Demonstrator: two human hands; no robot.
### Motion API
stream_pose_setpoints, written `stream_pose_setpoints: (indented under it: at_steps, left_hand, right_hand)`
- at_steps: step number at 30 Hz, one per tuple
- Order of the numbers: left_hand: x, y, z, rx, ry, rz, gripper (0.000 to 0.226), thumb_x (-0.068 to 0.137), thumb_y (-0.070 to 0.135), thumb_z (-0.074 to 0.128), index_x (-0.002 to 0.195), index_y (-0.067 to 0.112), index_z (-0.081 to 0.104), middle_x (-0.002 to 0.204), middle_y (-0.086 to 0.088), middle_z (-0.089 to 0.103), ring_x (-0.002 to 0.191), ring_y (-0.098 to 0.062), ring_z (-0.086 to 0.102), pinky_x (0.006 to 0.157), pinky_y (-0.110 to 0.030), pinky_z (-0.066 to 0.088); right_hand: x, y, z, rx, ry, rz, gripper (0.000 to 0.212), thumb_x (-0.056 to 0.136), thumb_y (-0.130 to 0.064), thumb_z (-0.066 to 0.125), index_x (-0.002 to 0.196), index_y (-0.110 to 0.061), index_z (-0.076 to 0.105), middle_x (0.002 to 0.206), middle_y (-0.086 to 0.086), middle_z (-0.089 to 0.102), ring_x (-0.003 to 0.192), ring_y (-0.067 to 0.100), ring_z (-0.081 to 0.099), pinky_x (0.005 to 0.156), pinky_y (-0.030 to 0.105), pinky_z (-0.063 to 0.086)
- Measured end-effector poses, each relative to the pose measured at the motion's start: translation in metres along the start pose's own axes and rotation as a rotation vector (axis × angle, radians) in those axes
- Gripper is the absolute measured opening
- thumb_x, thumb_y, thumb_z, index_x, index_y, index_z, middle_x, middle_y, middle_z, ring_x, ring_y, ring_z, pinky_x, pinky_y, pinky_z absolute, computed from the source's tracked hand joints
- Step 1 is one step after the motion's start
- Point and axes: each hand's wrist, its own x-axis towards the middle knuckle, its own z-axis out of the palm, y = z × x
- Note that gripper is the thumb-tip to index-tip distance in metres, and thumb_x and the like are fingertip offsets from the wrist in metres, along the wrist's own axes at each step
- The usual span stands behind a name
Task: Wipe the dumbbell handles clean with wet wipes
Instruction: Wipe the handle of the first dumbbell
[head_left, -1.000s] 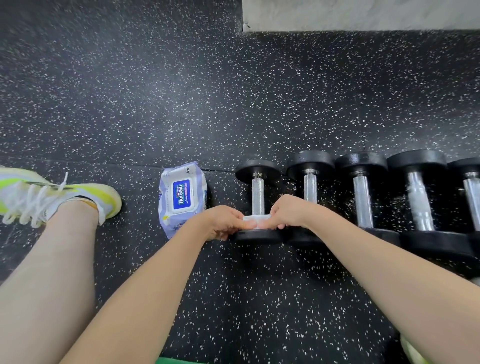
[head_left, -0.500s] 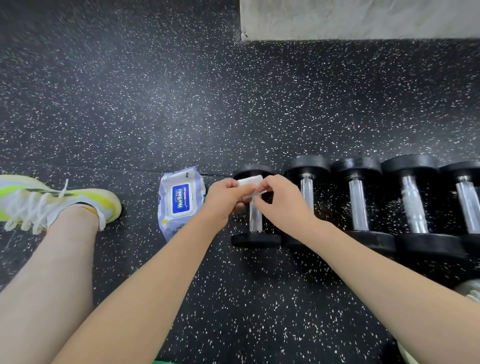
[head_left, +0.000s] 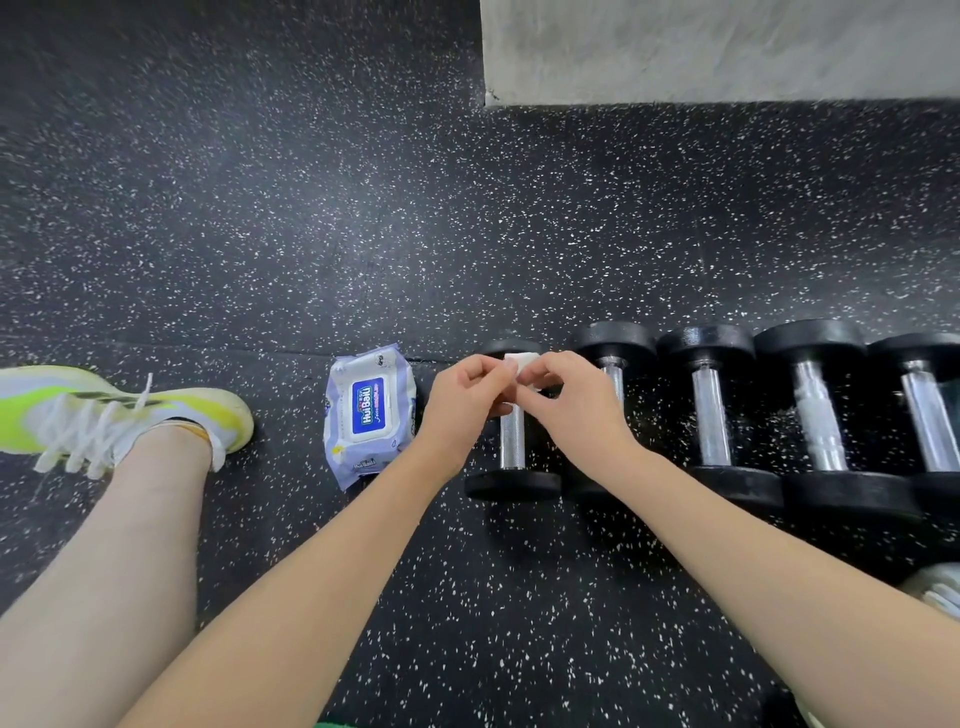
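Observation:
Several black dumbbells with chrome handles lie in a row on the speckled floor. The leftmost dumbbell (head_left: 511, 441) is the smallest. My left hand (head_left: 465, 397) and my right hand (head_left: 566, 400) both pinch a folded white wet wipe (head_left: 521, 362) just above the far end of its handle. The near part of the handle shows bare and shiny below my fingers. A purple and white wet wipe pack (head_left: 368, 415) lies flat just left of that dumbbell. The fourth dumbbell (head_left: 821, 415) has white material on its handle.
My left leg and a yellow and white trainer (head_left: 119, 415) lie at the left. A grey concrete block (head_left: 717, 49) stands at the far right. Another shoe (head_left: 940, 592) peeks in at the right edge. Black speckled rubber floor (head_left: 311, 208) stretches beyond the dumbbells.
My hands carried the wipe from the near end of the leftmost handle up to its far end, then stayed there, pinching it a little closer together.

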Motion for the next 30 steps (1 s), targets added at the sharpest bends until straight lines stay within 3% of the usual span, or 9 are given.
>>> stream_pose_setpoints:
  at_steps: [5,7,10,13,16,20,23,26,30]
  left_hand:
    - [-0.007,-0.001,-0.009,0.123,-0.081,-0.038,0.014,0.094,0.025,0.071,0.095,0.011,0.073,0.085,-0.002,0.075,0.078,-0.009,0.067,0.075,-0.031,0.054]
    - [-0.008,-0.003,-0.013,0.175,-0.062,-0.045,0.015,0.094,0.028,0.071,0.094,0.013,0.074,0.087,-0.001,0.075,0.079,-0.008,0.066,0.078,-0.032,0.055]
    - [-0.004,-0.005,-0.016,0.290,0.070,-0.055,0.012,0.092,0.026,0.067,0.090,0.016,0.074,0.086,0.000,0.073,0.076,-0.011,0.061,0.076,-0.030,0.051]
    - [-0.001,-0.007,-0.013,0.273,0.174,-0.096,0.014,0.093,0.023,0.057,0.089,0.016,0.068,0.081,0.004,0.065,0.075,-0.013,0.056,0.069,-0.027,0.045]
    - [-0.002,-0.006,-0.004,0.249,0.159,-0.132,0.014,0.098,0.030,0.055,0.097,0.019,0.063,0.090,0.007,0.062,0.081,-0.010,0.052,0.068,-0.025,0.040]
    - [-0.002,-0.017,-0.001,0.284,0.101,-0.124,0.026,0.091,0.027,0.067,0.112,0.029,0.053,0.107,-0.003,0.068,0.087,-0.018,0.064,0.068,-0.027,0.048]
    - [0.002,-0.026,0.001,0.322,0.152,-0.112,0.033,0.089,0.016,0.063,0.113,0.030,0.046,0.098,-0.012,0.070,0.074,-0.017,0.060,0.065,-0.027,0.048]
    - [0.008,-0.029,0.005,0.345,0.157,-0.051,0.021,0.089,0.012,0.063,0.101,0.025,0.052,0.075,0.000,0.059,0.059,-0.008,0.045,0.051,-0.016,0.038]
    - [0.019,-0.040,0.007,0.348,0.141,-0.024,0.013,0.088,0.013,0.067,0.085,0.026,0.064,0.071,0.016,0.059,0.052,0.000,0.040,0.053,-0.014,0.036]
  right_hand:
    - [0.000,-0.002,-0.012,0.280,-0.162,0.260,0.016,0.076,-0.031,0.088,0.077,-0.019,0.076,0.073,-0.014,0.073,0.076,-0.004,0.063,0.075,0.019,0.047]
    - [0.001,0.002,-0.012,0.323,-0.203,0.316,0.021,0.078,-0.032,0.086,0.083,-0.013,0.077,0.083,-0.005,0.075,0.081,0.005,0.065,0.082,0.031,0.057]
    - [0.003,0.004,-0.010,0.350,-0.208,0.336,0.013,0.086,-0.025,0.077,0.081,-0.013,0.073,0.098,0.002,0.074,0.091,0.014,0.067,0.095,0.043,0.058]
    - [0.006,0.003,-0.007,0.321,-0.172,0.356,0.014,0.080,-0.028,0.070,0.078,-0.015,0.068,0.086,-0.001,0.070,0.086,0.016,0.065,0.095,0.050,0.056]
    - [0.009,0.007,-0.005,0.328,-0.139,0.380,0.016,0.075,-0.032,0.064,0.077,-0.016,0.062,0.077,-0.003,0.063,0.076,0.018,0.061,0.091,0.056,0.057]
    - [0.012,0.017,-0.005,0.268,-0.011,0.400,0.012,0.088,-0.025,0.066,0.094,-0.017,0.061,0.092,0.002,0.067,0.082,0.021,0.064,0.083,0.044,0.056]
    - [0.012,0.029,-0.002,0.222,0.016,0.389,0.019,0.082,-0.026,0.071,0.090,-0.022,0.054,0.087,0.001,0.066,0.086,0.028,0.069,0.084,0.049,0.058]
    - [0.011,0.037,0.002,0.109,-0.060,0.326,0.016,0.083,-0.022,0.073,0.084,-0.025,0.057,0.082,-0.006,0.060,0.072,0.015,0.058,0.066,0.031,0.049]
    - [0.017,0.047,0.011,0.061,-0.079,0.315,0.007,0.089,-0.017,0.070,0.092,-0.023,0.071,0.078,-0.014,0.055,0.062,0.000,0.046,0.051,0.012,0.033]
